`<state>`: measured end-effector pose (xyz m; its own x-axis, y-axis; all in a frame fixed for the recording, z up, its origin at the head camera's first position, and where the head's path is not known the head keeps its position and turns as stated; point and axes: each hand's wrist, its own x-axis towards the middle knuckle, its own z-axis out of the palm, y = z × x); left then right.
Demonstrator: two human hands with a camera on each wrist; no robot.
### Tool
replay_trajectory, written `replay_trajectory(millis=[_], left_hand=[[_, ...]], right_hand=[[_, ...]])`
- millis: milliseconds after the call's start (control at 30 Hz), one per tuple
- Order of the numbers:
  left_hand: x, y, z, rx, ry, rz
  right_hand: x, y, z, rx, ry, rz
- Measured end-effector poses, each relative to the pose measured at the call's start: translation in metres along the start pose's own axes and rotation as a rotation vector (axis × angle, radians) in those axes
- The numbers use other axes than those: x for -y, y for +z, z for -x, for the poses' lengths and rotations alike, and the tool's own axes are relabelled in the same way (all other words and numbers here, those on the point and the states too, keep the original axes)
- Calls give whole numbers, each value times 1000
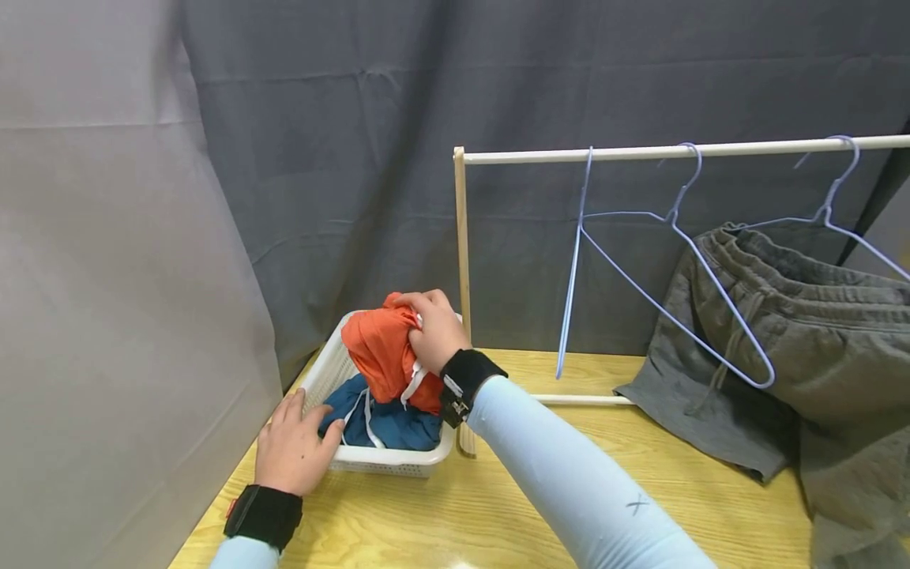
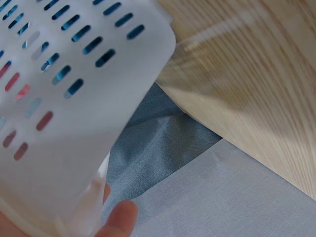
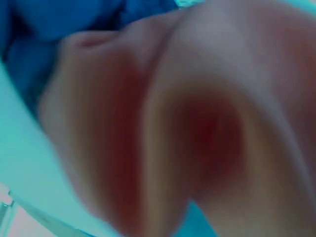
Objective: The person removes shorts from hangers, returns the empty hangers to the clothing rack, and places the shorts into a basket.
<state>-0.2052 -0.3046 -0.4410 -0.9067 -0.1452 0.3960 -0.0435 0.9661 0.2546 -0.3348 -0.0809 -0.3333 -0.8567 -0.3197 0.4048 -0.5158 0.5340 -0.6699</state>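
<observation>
My right hand [image 1: 437, 332] grips an orange drawstring garment [image 1: 380, 352] by its upper part, over a white plastic basket [image 1: 384, 457]. A white cord dangles from the bunched cloth, and its lower folds rest against a blue garment [image 1: 405, 427], also with white cords, inside the basket. With the thumb inside and the fingers over the outer side, my left hand [image 1: 295, 450] holds the basket's left rim. From the left wrist, its fingertips [image 2: 122, 215] show beside the slotted basket wall [image 2: 94, 118]. The right wrist view is blurred and mostly filled by the hand [image 3: 163, 123].
A rack with a white rail [image 1: 526, 157] and wooden post [image 1: 463, 229] stands right of the basket. Lilac hangers [image 1: 569, 308] hang from it; the rightmost hanger [image 1: 827, 209] bears grey drawstring bottoms [image 1: 839, 340]. Grey cloth [image 1: 341, 158] backs the wooden table [image 1: 398, 521].
</observation>
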Motion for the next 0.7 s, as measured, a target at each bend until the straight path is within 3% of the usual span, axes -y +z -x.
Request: replay_trajectory(millis=[500,700], left_hand=[[0,1,1,-9,12,10],[3,1,1,-12,20,8]], right_hand=[[-24,4,12,215,42,119],[-34,7,14,255,35,154]])
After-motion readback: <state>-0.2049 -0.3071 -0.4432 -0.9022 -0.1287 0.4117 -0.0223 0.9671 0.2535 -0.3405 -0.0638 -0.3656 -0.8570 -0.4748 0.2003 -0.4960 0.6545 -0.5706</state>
